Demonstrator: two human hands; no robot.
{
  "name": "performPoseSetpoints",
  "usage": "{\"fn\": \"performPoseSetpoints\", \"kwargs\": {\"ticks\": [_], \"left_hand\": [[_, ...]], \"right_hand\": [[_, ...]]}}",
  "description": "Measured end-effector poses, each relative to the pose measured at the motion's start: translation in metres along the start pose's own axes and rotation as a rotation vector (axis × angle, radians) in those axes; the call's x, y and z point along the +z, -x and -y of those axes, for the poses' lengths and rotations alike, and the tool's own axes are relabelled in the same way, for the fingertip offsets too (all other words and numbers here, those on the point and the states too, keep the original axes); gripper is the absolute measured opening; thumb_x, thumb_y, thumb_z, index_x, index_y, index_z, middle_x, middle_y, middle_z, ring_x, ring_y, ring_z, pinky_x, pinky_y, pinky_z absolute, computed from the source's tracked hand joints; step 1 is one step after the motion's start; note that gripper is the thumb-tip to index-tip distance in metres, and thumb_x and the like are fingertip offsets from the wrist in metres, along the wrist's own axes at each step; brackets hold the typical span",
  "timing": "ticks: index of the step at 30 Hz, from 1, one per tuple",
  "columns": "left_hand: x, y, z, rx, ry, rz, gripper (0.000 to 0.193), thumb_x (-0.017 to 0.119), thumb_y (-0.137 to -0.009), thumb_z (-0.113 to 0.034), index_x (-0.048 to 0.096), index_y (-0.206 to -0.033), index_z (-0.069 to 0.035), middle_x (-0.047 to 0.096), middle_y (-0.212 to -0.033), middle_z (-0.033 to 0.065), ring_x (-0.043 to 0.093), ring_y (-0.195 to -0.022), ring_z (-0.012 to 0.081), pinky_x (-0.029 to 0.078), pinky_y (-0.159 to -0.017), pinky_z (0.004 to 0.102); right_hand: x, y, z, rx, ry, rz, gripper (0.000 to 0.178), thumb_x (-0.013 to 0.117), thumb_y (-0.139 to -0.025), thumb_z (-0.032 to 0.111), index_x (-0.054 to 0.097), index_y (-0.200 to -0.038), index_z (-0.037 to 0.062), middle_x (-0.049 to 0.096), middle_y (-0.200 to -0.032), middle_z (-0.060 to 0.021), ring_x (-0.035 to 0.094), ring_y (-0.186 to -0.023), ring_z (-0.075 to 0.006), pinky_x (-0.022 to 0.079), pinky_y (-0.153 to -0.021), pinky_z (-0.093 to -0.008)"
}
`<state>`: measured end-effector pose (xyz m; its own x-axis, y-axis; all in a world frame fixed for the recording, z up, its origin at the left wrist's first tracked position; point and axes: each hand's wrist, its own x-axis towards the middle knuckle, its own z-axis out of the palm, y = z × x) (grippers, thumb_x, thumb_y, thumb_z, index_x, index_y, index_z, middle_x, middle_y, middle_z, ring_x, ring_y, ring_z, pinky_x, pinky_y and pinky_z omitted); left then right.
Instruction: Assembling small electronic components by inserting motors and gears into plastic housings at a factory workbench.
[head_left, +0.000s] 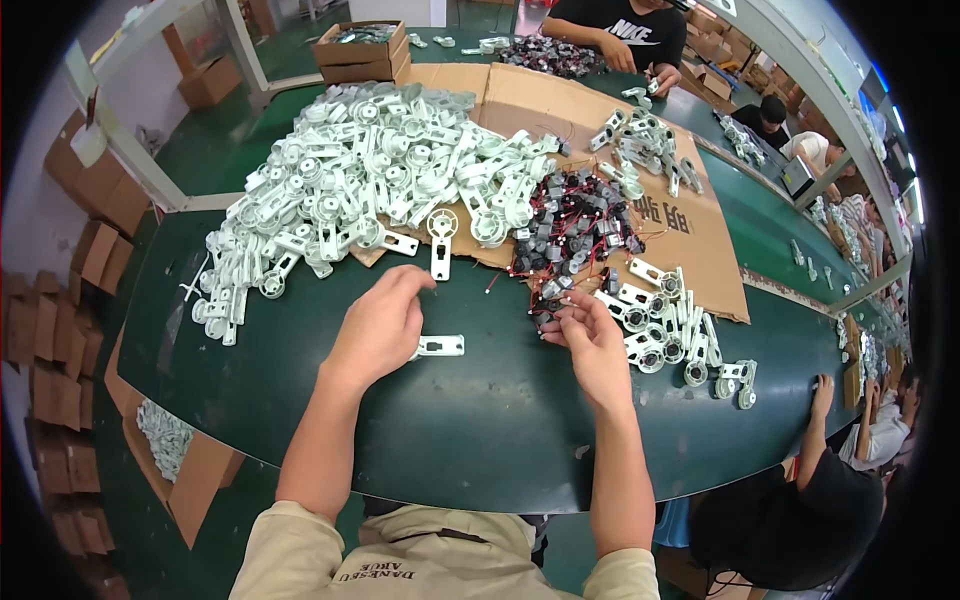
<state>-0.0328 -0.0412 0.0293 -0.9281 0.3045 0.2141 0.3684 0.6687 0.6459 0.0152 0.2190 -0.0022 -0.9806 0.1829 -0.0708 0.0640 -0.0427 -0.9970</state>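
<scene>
My left hand (375, 325) is over the dark green tabletop, fingers bent. A white plastic part (442, 346) juts out beside its thumb; its other end is hidden under the hand, which seems closed on it. Just ahead lies another white part with a spoked ring (441, 242). My right hand (592, 345) pinches a small dark motor (544, 317) at the near edge of a heap of wired motors (575, 225); the fingers partly cover it. Right of that hand lie several white parts with dark round centres (652, 350).
A large heap of white parts (350, 165) covers the far left, partly on flat cardboard (715, 250). More white parts (645, 145) lie farther right. Small cartons (360, 55) stand at the back. Across the table a co-worker's hands (620, 52) handle parts; another person (800, 510) sits at right.
</scene>
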Motion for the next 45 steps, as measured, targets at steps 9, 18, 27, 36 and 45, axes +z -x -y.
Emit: {"fn": "performPoseSetpoints", "kwargs": {"ticks": [9,18,27,36,45], "left_hand": [[-0.006,0.020,-0.002,-0.150,-0.271,0.380,0.052,0.083,-0.069,-0.017,0.057,-0.112,-0.008,0.050,-0.118,0.0116,0.056,-0.105,0.0319,0.049,-0.086,0.0395],[-0.004,0.007,0.013,-0.124,-0.109,0.271,0.035,0.077,-0.076,-0.012,0.059,-0.106,-0.006,0.059,-0.098,0.0080,0.062,-0.091,0.0234,0.050,-0.079,0.0323],[0.032,0.009,-0.009,-0.290,1.648,0.463,0.044,0.045,-0.102,-0.024,0.042,-0.138,0.001,0.056,-0.129,0.0171,0.061,-0.112,0.0303,0.050,-0.096,0.0393],[0.057,0.018,-0.022,-0.258,1.561,0.453,0.030,0.052,-0.099,-0.014,0.047,-0.127,-0.002,0.056,-0.127,0.0141,0.057,-0.117,0.0224,0.047,-0.100,0.0398],[0.059,0.020,-0.026,-0.192,1.442,0.377,0.035,0.052,-0.099,-0.010,0.039,-0.131,-0.006,0.054,-0.130,0.0194,0.055,-0.120,0.0275,0.047,-0.101,0.0421]], "right_hand": [[0.005,0.009,0.022,0.089,-0.394,0.041,0.028,0.051,-0.094,0.001,0.044,-0.121,-0.0028,0.061,-0.098,-0.0128,0.062,-0.085,-0.0204,0.053,-0.073,-0.0320],[0.013,0.018,0.021,0.174,-0.368,0.141,0.023,0.061,-0.094,0.008,0.053,-0.112,-0.0016,0.064,-0.091,-0.0082,0.065,-0.083,-0.0170,0.055,-0.072,-0.0289],[0.039,0.042,0.020,-0.183,-0.130,0.007,0.013,0.062,-0.093,0.004,0.063,-0.105,-0.0022,0.066,-0.094,-0.0046,0.063,-0.082,-0.0106,0.052,-0.070,-0.0248],[0.046,0.040,0.019,-0.597,0.417,-0.213,0.014,0.073,-0.079,-0.001,0.061,-0.087,0.0001,0.056,-0.088,-0.0087,0.058,-0.071,-0.0161,0.049,-0.058,-0.0275],[0.047,0.043,0.024,-0.606,0.434,-0.203,0.014,0.073,-0.078,-0.002,0.061,-0.086,-0.0006,0.055,-0.087,-0.0098,0.058,-0.070,-0.0172,0.050,-0.058,-0.0281]]}}
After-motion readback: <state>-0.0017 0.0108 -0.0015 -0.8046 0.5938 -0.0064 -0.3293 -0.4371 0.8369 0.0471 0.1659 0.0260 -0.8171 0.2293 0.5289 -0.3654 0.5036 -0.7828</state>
